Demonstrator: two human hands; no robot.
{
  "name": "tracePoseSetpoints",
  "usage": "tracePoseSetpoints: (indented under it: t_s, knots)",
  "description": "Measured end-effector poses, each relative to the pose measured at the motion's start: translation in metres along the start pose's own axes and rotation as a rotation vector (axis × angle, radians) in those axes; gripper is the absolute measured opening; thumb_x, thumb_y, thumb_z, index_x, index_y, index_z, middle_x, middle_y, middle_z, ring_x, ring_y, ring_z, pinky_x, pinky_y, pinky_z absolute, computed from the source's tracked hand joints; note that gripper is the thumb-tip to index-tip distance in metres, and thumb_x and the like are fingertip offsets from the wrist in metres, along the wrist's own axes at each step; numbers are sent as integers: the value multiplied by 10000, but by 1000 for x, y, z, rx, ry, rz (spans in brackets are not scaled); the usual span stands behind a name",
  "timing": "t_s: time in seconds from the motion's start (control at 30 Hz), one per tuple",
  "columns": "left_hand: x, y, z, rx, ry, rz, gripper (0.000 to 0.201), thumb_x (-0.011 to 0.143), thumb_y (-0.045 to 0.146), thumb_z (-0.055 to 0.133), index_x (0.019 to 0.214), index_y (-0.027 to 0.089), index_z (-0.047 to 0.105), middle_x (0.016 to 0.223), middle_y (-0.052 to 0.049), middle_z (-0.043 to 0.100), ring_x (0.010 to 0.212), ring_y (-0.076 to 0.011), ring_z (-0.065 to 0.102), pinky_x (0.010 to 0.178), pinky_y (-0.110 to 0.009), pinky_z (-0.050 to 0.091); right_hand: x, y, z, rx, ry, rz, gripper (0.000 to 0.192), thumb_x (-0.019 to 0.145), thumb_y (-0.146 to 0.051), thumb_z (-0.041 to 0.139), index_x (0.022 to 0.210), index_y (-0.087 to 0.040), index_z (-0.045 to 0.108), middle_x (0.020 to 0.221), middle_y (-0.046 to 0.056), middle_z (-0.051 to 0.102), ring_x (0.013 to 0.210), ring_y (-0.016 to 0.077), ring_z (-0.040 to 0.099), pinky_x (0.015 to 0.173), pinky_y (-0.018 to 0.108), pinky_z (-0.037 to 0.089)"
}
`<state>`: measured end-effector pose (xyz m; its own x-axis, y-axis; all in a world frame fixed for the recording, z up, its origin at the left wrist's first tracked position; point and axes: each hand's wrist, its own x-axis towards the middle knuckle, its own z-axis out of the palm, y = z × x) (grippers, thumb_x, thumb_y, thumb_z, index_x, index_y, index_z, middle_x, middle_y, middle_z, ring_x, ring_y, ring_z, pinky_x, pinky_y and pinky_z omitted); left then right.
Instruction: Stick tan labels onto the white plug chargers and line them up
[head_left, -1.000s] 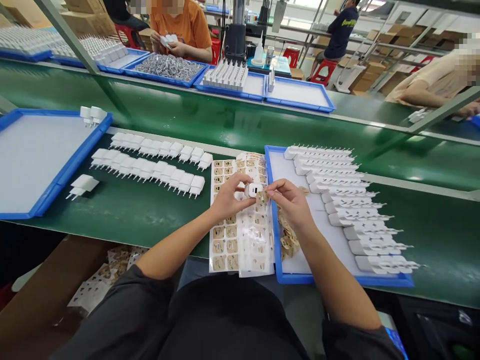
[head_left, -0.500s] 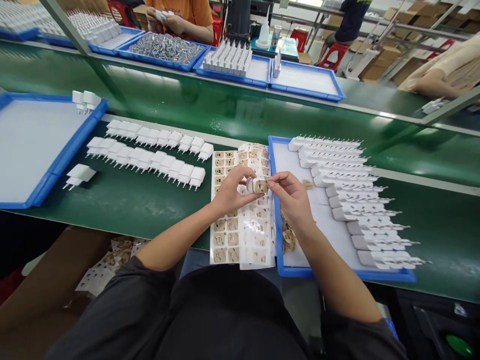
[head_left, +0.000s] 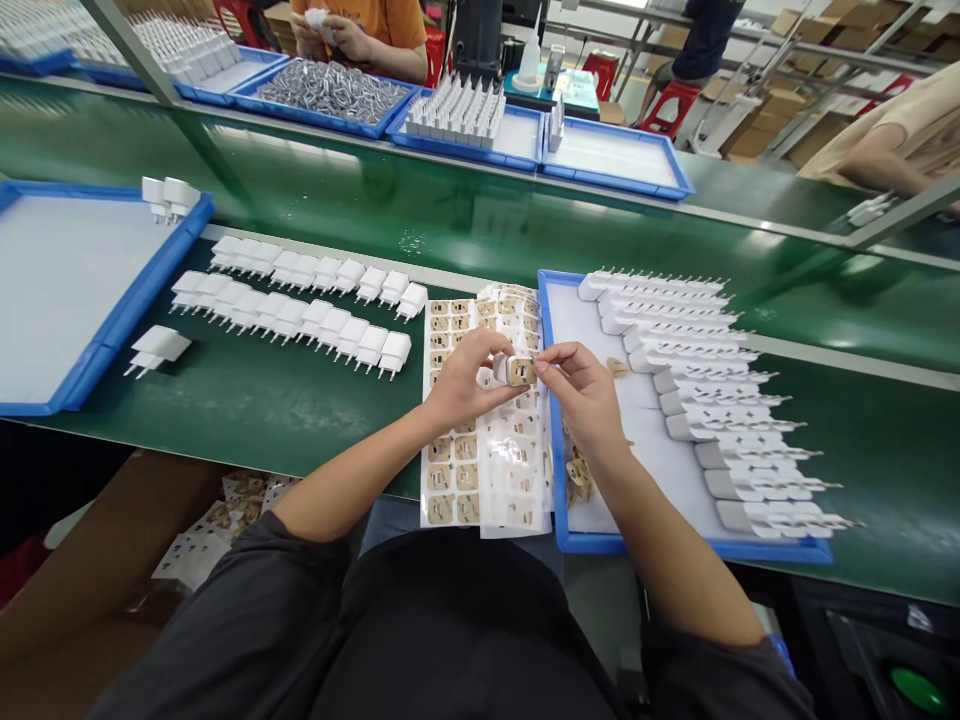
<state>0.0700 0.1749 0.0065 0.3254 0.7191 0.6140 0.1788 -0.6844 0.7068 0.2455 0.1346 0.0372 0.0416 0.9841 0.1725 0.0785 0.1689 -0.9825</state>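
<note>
My left hand grips a white plug charger between thumb and fingers, above the sticker sheets. On the charger's end facing right lies a tan sticker with a small dark-edged cutout. The fingertips of my right hand are pinched together at the right edge of that sticker. Whether they hold its edge or a bit of backing is too small to tell. Beneath both hands are sheets of tan stickers, partly covered by a clear glossy sheet.
To the right, a blue-rimmed tray holds rows of white chargers and loose tan pieces. Two charger rows stand left, near another blue tray. Beyond the green belt, a co-worker sits behind more trays.
My hands and the charger stay almost in place. Pale specks on the green belt have shifted left. The co-worker's hands across the belt have moved slightly.
</note>
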Motion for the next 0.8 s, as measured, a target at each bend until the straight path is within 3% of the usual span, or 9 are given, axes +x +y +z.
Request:
tracePoseSetpoints:
  t_s: [0.2, 0.63, 0.8]
  knots:
    - [0, -2, 2, 66, 39, 98, 315, 833, 328, 765, 1021, 223, 535, 974, -38, 607, 900, -160, 565, 676, -244, 540, -3, 1, 5, -42, 48, -17, 164, 839, -369, 742, 882, -250, 636, 883, -15, 631, 856, 158, 635, 836, 334, 553]
    - [-1, 0, 2, 100, 38, 115, 297, 848, 317, 752, 1025, 226, 531, 982, -51, 609, 932, -190, 584, 708, -299, 532, -4, 4, 9, -202, 121, -165, 128, 848, -325, 731, 898, -247, 642, 868, -12, 617, 839, 152, 618, 805, 322, 546]
    - [-4, -1, 5, 65, 71, 87, 331, 825, 331, 772, 1020, 231, 524, 983, -39, 598, 950, -182, 581, 679, -265, 532, 1, 6, 5, -76, 107, -22, 177, 855, -353, 698, 997, -265, 636, 998, 14, 645, 978, 183, 629, 813, 320, 547]
